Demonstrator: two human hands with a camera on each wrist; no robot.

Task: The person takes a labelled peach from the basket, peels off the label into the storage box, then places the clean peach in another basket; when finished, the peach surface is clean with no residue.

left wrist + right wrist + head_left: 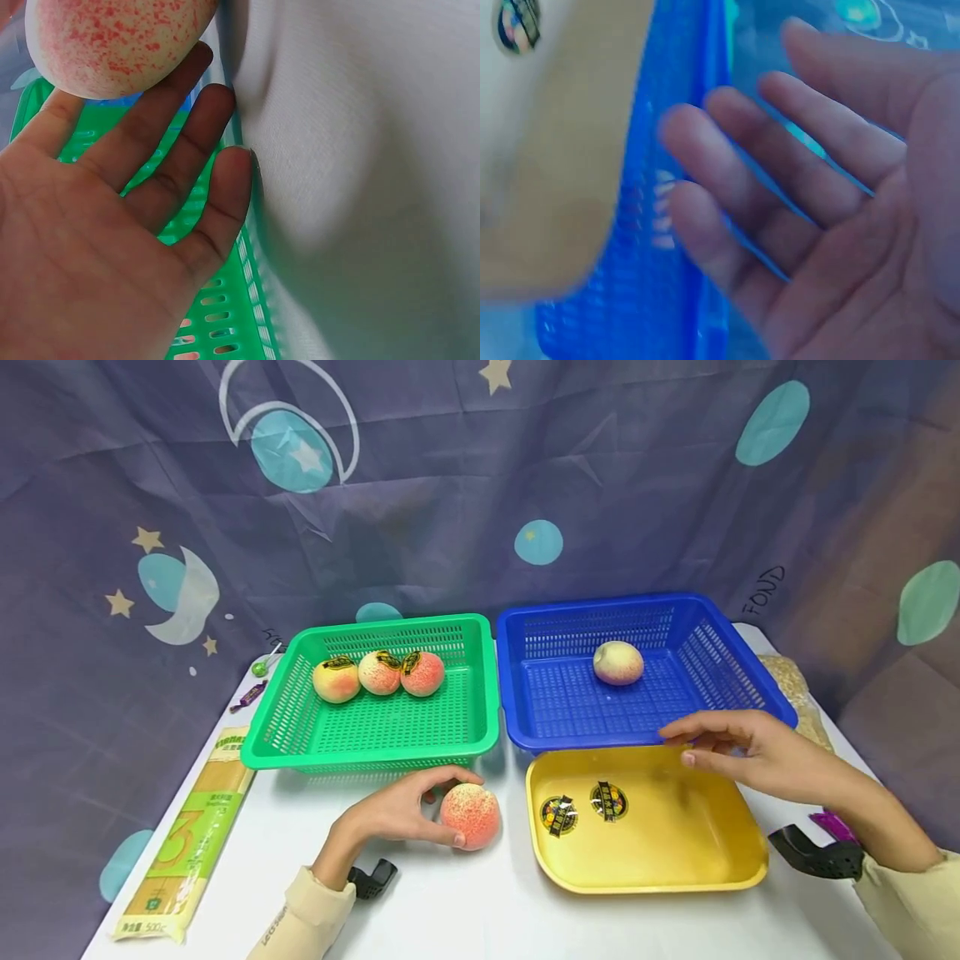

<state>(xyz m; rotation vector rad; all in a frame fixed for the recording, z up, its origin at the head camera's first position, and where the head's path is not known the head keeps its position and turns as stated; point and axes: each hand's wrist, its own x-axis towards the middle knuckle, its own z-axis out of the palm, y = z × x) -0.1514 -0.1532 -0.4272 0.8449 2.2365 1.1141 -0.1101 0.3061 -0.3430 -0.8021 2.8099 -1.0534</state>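
My left hand (408, 806) grips a red-speckled peach (470, 817) between thumb and fingers, low over the white table in front of the green basket (390, 727). In the left wrist view the peach (120, 45) shows at the fingertips. My right hand (738, 752) is empty, its fingers loosely bent, above the back right of the yellow tray (637, 860). Two round black fruit stickers (609, 801) show in that tray. Three peaches with dark labels, one at the right end (422, 675), sit in a row in the green basket.
Behind the yellow tray stands a blue basket (555, 702) with one pale, reddish fruit (618, 662). A noodle packet (187, 835) lies at the left, near a purple-wrapped candy (249, 696) and a green lollipop (260, 668). A patterned curtain (450, 485) hangs behind the table.
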